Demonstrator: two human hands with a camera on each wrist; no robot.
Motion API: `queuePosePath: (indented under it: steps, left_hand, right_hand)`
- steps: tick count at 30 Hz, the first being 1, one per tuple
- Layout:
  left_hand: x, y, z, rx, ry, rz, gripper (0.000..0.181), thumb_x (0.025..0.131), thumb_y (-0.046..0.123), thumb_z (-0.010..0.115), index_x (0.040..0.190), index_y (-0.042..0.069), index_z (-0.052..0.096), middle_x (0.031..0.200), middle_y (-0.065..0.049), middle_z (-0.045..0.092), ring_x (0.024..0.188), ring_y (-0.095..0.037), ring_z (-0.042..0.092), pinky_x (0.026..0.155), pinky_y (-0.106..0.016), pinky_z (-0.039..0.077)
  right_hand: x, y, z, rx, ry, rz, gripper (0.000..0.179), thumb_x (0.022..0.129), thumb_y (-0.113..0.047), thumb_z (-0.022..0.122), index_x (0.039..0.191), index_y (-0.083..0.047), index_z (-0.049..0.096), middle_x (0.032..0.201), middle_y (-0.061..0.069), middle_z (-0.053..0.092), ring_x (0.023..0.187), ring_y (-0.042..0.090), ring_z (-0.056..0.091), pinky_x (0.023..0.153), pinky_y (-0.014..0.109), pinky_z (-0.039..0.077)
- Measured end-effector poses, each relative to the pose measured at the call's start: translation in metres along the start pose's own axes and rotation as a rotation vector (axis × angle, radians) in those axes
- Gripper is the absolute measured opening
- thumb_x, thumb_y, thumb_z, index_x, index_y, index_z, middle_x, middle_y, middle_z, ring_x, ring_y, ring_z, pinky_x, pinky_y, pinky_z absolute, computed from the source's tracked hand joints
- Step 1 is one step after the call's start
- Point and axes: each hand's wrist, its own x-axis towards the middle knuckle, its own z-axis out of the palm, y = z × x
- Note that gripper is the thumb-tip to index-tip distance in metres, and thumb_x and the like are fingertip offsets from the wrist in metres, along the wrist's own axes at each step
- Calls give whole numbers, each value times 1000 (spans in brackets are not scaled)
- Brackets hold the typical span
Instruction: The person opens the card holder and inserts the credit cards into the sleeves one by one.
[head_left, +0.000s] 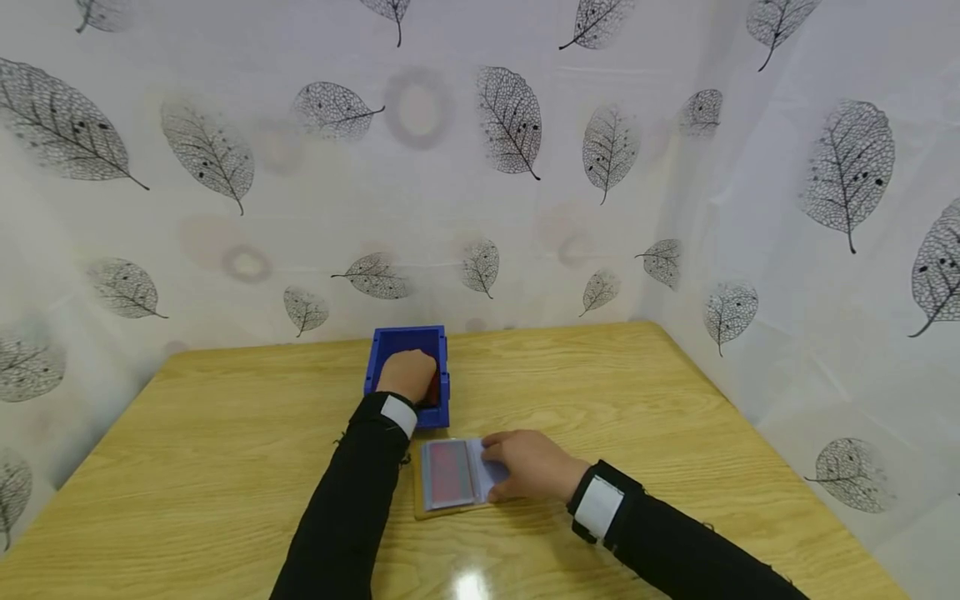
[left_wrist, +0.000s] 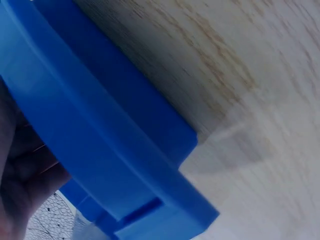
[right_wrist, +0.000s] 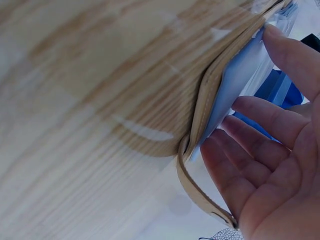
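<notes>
My left hand [head_left: 407, 374] reaches down into a blue plastic bin [head_left: 443, 414] at the back middle of the table. Beside the fingers, a dark reddish-brown item [head_left: 433, 392] shows inside it. From the left wrist, the bin's wall [left_wrist: 95, 130] covers most of the fingers, so I cannot tell what they hold. A tan card holder [head_left: 420, 510] with clear sleeves lies spread open in front of the bin, a pinkish card [head_left: 450, 473] showing through. My right hand [head_left: 534, 465] touches its right-hand page with extended fingers, thumb near the closer edge.
The wooden table [head_left: 247, 467] runs back to a pale curtain [head_left: 450, 192] printed with leaves, which also closes off the right side. In the right wrist view a tan strap [right_wrist: 197, 192] sticks out from the card holder.
</notes>
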Motion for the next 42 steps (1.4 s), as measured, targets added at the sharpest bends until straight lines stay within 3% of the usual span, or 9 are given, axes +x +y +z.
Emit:
queuePosePath:
  steps: [5, 10, 14, 18, 21, 27, 31, 37, 42]
  left_hand:
    - [-5, -8, -10, -87, 135, -123, 13, 91, 4, 62, 81, 3, 70, 76, -13, 70, 67, -27, 67, 59, -41, 55]
    - [-13, -9, -32, -364, 348, -294, 9, 86, 1, 61, 87, -2, 69, 81, -18, 71, 72, -33, 68, 62, -45, 54]
    - [-22, 0, -52, -629, 456, -347, 18, 83, 4, 62, 100, -1, 68, 88, -17, 71, 74, -32, 66, 66, -44, 52]
    - [-34, 21, -68, -903, 387, -351, 23, 87, 10, 61, 108, 1, 64, 96, -16, 69, 79, -28, 63, 66, -39, 52]
    - [-45, 38, -72, -1039, 325, -344, 22, 88, 12, 62, 107, 2, 63, 98, -14, 69, 83, -25, 65, 67, -36, 54]
    - [-64, 63, -71, -1332, 236, -329, 18, 87, 3, 65, 104, -2, 62, 96, -15, 69, 83, -24, 69, 68, -35, 58]
    - [-73, 69, -62, -1420, 170, -346, 17, 87, 1, 65, 103, -4, 61, 94, -16, 68, 79, -22, 69, 68, -35, 58]
    - [-77, 71, -54, -1448, 126, -368, 17, 89, 4, 66, 103, -4, 61, 92, -14, 68, 79, -20, 69, 73, -39, 58]
    - [-84, 65, -46, -1372, 128, -301, 19, 93, 15, 67, 104, -1, 63, 91, -11, 68, 80, -23, 68, 72, -39, 58]
  right_hand:
    - [0, 0, 2, 13, 0, 4, 54, 76, -36, 82, 118, -5, 69, 128, 10, 63, 110, 24, 63, 88, 31, 52]
    - [0, 1, 0, 22, 4, 8, 53, 75, -34, 83, 117, -4, 69, 127, 10, 63, 109, 24, 63, 89, 32, 51]
    - [2, 1, -2, 61, -10, 19, 50, 80, -35, 79, 118, -4, 69, 128, 11, 62, 112, 25, 61, 92, 34, 50]
    - [3, 2, -5, 203, -11, 69, 41, 88, -33, 71, 117, -4, 69, 123, 10, 65, 110, 25, 62, 92, 38, 50]
    - [5, 3, -8, 396, 64, 106, 36, 93, -29, 65, 117, -1, 67, 117, 12, 67, 103, 26, 64, 85, 39, 53]
    - [11, 3, -19, 1044, 336, 233, 39, 102, -21, 51, 129, 6, 55, 120, 21, 63, 103, 29, 64, 88, 41, 53]
    - [12, -1, -25, 1414, 492, 336, 39, 103, -19, 49, 131, 7, 52, 111, 16, 65, 93, 21, 65, 86, 35, 54]
    - [14, -5, -29, 1527, 595, 407, 26, 100, -12, 54, 116, 8, 56, 90, 4, 63, 76, 12, 61, 73, 26, 55]
    - [13, -2, -27, 1568, 600, 459, 18, 98, -11, 56, 108, 4, 58, 83, 3, 62, 71, 12, 60, 67, 24, 54]
